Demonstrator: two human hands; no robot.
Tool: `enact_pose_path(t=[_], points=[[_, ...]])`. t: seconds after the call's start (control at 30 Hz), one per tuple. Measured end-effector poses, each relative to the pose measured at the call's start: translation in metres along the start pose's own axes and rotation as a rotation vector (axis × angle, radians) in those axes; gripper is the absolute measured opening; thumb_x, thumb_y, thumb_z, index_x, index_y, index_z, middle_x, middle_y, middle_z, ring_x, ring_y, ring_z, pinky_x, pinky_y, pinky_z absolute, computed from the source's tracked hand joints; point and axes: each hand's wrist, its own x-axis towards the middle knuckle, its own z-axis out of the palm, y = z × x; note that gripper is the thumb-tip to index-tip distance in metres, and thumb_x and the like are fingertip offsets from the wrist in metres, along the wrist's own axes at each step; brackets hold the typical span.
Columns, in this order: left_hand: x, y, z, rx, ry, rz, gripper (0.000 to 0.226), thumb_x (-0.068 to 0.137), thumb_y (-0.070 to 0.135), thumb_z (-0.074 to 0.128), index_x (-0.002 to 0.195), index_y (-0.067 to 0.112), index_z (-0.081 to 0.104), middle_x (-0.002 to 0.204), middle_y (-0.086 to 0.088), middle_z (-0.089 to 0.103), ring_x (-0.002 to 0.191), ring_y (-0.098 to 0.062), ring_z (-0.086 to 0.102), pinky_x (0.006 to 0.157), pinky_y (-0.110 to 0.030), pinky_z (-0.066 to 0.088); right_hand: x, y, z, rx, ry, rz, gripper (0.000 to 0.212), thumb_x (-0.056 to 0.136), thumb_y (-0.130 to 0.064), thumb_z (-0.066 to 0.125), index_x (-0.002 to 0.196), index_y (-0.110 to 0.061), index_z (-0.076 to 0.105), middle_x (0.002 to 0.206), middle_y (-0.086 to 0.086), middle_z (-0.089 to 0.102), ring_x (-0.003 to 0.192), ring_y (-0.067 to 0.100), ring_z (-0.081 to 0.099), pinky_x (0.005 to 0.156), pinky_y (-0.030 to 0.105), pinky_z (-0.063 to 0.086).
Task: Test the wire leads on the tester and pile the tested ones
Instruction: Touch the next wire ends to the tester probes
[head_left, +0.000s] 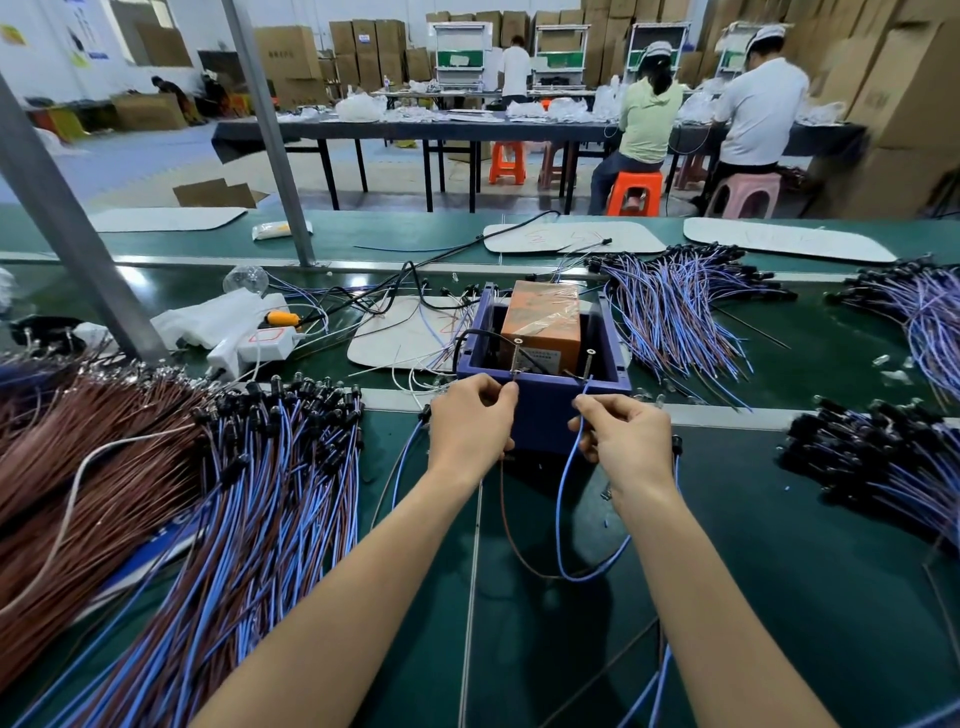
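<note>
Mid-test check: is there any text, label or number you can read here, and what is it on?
No text reads clearly.
Orange box, label: print too small.
White board: red scribble, illegible.
Cardboard boxes, wall posters: blurred.

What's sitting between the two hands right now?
In the head view, the front wall of the blue box fills the gap between the left hand and right hand; the wire lead they grip loops down below it.
</note>
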Motion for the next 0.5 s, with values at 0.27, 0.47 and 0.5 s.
enact_pose_path(t=[0.27,0.47,0.5], points=[[0.0069,0.0022,-0.0045,0.142,0.029,0.06,0.03,0.091,0.036,0.054,0.073,0.017,0.068,0.063,-0.004,0.065,0.069,-0.03,0.068,0.074,-0.038,0.055,0.001,0.0021,0.0001,-0.002,0.01,-0.008,0.018,0.088,-0.007,0.065,0.071,-0.011,0.067,0.058,0.005,0.063,0.039,0.005,0.049,0.043,0.019,0.045],[0.0075,0.0012,-0.004,0.183,0.041,0.066,0.031,0.09,0.039,0.054,0.068,0.019,0.065,0.072,-0.005,0.069,0.073,-0.033,0.067,0.075,-0.038,0.055,0.001,0.0024,0.0009,-0.022,0.016,0.002,0.017,0.088,-0.008,0.066,0.072,-0.012,0.068,0.057,0.002,0.064,0.041,0.005,0.052,0.045,0.021,0.045],[0.0068,0.0018,-0.0041,0.182,0.039,0.065,0.031,0.09,0.039,0.054,0.068,0.019,0.066,0.073,-0.005,0.069,0.073,-0.032,0.067,0.075,-0.038,0.055,0.0007,0.002,0.001,-0.021,0.015,0.003,0.016,0.088,-0.008,0.066,0.073,-0.011,0.068,0.057,0.002,0.064,0.042,0.006,0.053,0.045,0.021,0.046]])
